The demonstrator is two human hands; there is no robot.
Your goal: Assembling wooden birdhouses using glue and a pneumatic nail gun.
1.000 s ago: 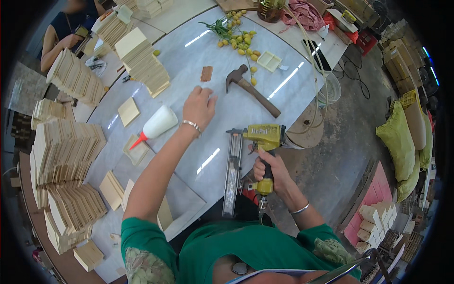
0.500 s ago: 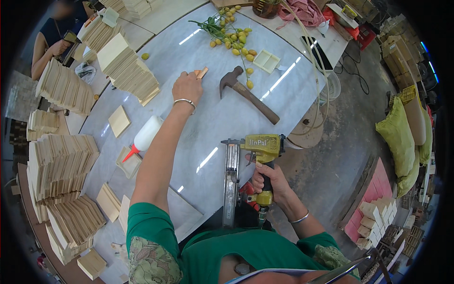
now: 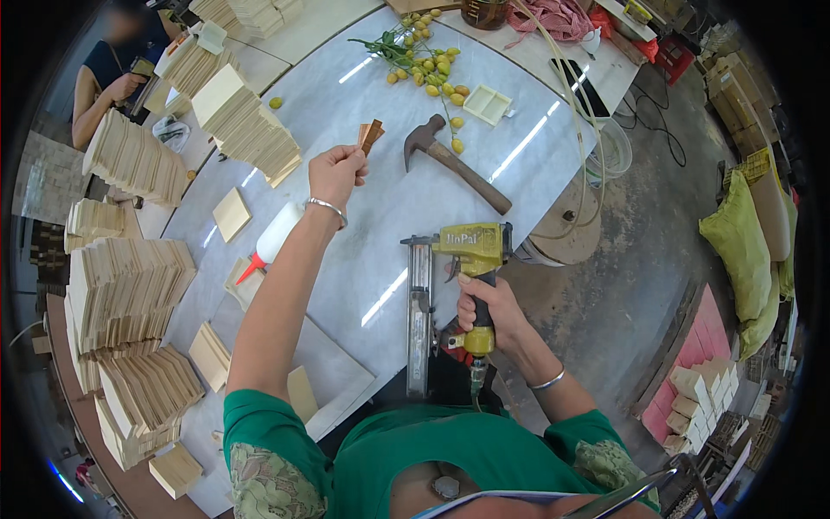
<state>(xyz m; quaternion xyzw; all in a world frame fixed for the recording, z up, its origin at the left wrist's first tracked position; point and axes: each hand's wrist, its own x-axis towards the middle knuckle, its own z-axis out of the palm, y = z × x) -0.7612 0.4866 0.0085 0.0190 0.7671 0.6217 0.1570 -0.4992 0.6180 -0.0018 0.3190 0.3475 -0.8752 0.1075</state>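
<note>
A yellow-green metal nail gun (image 3: 474, 246) with a black grip and long silver magazine, nose leftward, sits in the right hand (image 3: 489, 304). Ahead and left of it, the left hand (image 3: 335, 176) pinches 2 overlapping flat copper-brown strips (image 3: 372, 137).

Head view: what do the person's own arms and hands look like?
The left hand and right hand are ungloved, each with a silver-coloured bangle at the wrist. The forearms are bare below short green sleeves ending in paler, lace-like patterned trim.
</note>
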